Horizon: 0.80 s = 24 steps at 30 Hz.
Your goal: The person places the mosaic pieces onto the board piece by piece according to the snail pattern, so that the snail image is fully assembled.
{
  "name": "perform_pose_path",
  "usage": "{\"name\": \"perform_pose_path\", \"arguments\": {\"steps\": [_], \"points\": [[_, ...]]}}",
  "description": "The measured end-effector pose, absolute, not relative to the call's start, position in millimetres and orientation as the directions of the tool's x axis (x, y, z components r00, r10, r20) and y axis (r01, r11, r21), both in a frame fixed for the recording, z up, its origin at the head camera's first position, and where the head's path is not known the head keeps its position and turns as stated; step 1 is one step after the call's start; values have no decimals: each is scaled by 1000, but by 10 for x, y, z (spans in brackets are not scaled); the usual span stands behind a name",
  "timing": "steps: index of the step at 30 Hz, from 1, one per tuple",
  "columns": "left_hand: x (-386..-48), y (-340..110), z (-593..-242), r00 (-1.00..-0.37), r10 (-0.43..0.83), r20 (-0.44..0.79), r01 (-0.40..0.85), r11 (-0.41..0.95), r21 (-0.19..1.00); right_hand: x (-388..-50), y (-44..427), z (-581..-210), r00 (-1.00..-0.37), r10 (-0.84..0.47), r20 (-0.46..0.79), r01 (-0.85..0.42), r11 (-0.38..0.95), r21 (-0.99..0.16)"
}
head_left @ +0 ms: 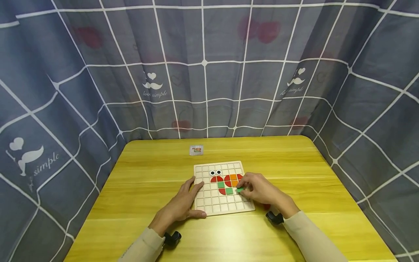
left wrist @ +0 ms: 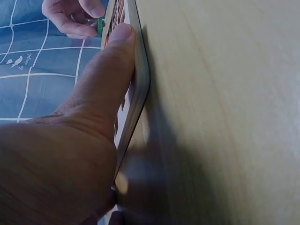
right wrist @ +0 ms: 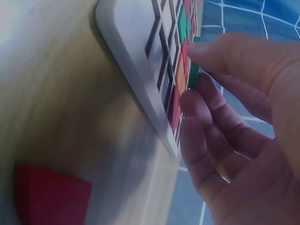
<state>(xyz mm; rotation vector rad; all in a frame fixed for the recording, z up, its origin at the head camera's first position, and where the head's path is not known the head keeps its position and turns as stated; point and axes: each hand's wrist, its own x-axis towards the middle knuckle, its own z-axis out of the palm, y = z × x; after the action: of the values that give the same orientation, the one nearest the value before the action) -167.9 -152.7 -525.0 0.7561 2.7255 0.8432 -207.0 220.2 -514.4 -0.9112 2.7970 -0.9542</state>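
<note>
A pale wooden grid board (head_left: 206,202) lies on the table, slightly turned. Set in its cells are red rounded tiles (head_left: 214,179), orange tiles (head_left: 233,177), green square tiles (head_left: 229,191) and two eye tiles (head_left: 215,173). My left hand (head_left: 179,204) rests at the board's left side with fingers spread; in the left wrist view its thumb (left wrist: 105,70) presses on the board near the edge. Over the board's right part, my right hand (head_left: 262,189) pinches a green tile (right wrist: 195,65) between thumb and fingertips. Whether that tile touches the board I cannot tell.
A small picture card (head_left: 196,150) lies on the yellow wood-grain table (head_left: 157,160) beyond the board. Close to the right wrist is a red piece (right wrist: 54,194) on the tabletop. A blue-grey checked curtain (head_left: 183,83) hangs around the table's back and sides.
</note>
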Motion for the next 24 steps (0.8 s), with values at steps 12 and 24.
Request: {"name": "perform_pose_path", "arguments": {"steps": [12,24], "points": [[-1685,-1518,-5241,-845,535,-21,422,690,588,-2092,2121,-5206,-778,-598,193,-604,628,-491],[-1678,-1531,-5235,-846,532,-22,426,701,572,-2118,2073,-5209,-776,-599,195,-605,622,-497]]}}
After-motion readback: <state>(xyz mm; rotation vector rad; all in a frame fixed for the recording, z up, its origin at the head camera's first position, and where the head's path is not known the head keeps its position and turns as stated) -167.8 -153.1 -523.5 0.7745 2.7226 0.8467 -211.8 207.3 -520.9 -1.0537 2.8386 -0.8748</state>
